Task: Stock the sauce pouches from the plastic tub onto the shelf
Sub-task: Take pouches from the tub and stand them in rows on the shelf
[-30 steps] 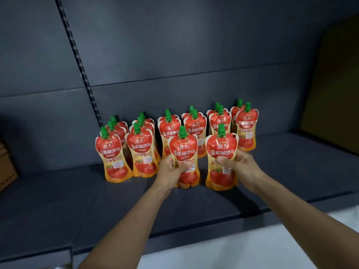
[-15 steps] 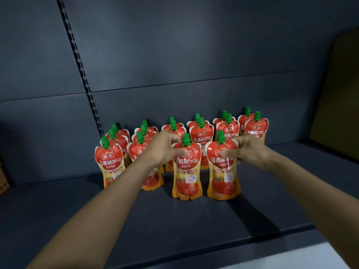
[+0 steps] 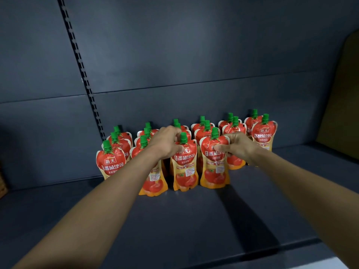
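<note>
- Both hands have climbed from the pouch bellies to their tops, and the two front pouches now stand farther back, close to the rows [image 3: 206, 131].
- I have the left hand [image 3: 167, 144] curled round the left front pouch [image 3: 184, 167] beside its green cap [image 3: 183, 137]. The right hand [image 3: 239, 146] pinches the right front pouch [image 3: 214, 164] at its shoulder, thumb in front.
- I judge the high grip keeps these soft pouches upright while their bases settle on the shelf [image 3: 174, 220].
- Far room is tight. Bare shelf runs near to the front edge and right of the rows. The plastic tub is out of view.
</note>
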Tool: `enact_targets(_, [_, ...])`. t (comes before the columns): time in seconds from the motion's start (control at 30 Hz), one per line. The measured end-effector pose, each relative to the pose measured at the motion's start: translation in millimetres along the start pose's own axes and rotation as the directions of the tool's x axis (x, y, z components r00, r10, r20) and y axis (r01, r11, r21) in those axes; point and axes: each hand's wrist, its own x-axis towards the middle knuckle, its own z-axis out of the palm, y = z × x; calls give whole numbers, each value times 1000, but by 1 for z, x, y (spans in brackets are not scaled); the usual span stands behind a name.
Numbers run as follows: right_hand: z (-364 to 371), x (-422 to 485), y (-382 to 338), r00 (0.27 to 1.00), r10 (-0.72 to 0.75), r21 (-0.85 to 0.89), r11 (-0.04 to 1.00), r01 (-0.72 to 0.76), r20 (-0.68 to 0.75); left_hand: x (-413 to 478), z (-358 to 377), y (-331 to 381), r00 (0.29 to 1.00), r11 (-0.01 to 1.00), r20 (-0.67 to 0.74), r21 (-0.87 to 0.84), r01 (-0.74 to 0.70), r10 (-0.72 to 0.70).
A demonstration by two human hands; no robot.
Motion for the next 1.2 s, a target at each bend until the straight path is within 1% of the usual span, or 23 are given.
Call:
enact_targets(0.13, [1,4,0,1000,-16,-27,1000,16,14,-1,-2,-3,1000,1000,26,-29,-9,10])
enact_targets(0.3, [1,6,-1,1000,2,-20,1000,-2,23,0,-2,-6,999,999,39,-37,-20,22])
enact_targets(0.5, [3,7,2,998,50,-18,999,-51,-25,5,0,-11,998,998,48,-36,-46,47])
enact_targets(0.63, [4,1,3,998,62,-17,998,-63,-25,8,3,-14,998,999,47,-15,-39,40])
enact_targets(0.73, [3,-6,5,998,65,-8,998,-65,0,8,4,-14,999,1000,39,18,-9,8])
enact_targets(0.8, [2,-16,6,1000,28,-39,999,-28,-2,3,4,-10,1000,999,10,35,-12,12])
enact_targets(0.87, [-1,-27,9,1000,-16,-89,996,15,-17,-6,4,-2,994,993,-92,111,-45,55])
enact_targets(0.93, [-5,-40,18,996,-55,-175,984,42,-73,-20,9,10,964,981,-239,181,-73,116])
enact_targets(1.0, [-11,-57,30,970,-131,-350,935,53,-204,-40,23,27,916,974,-343,159,-164,210])
enact_targets(1.07, [-14,-84,42,919,-238,-487,871,59,-314,-61,46,49,883,951,-355,79,-298,306])
enact_targets(1.13, [-19,-123,55,877,-304,-531,845,67,-373,-81,77,76,863,919,-344,-7,-395,369])
enact_targets(1.2, [-26,-167,69,844,-327,-564,825,35,-426,-103,109,106,866,893,-323,-112,-436,383])
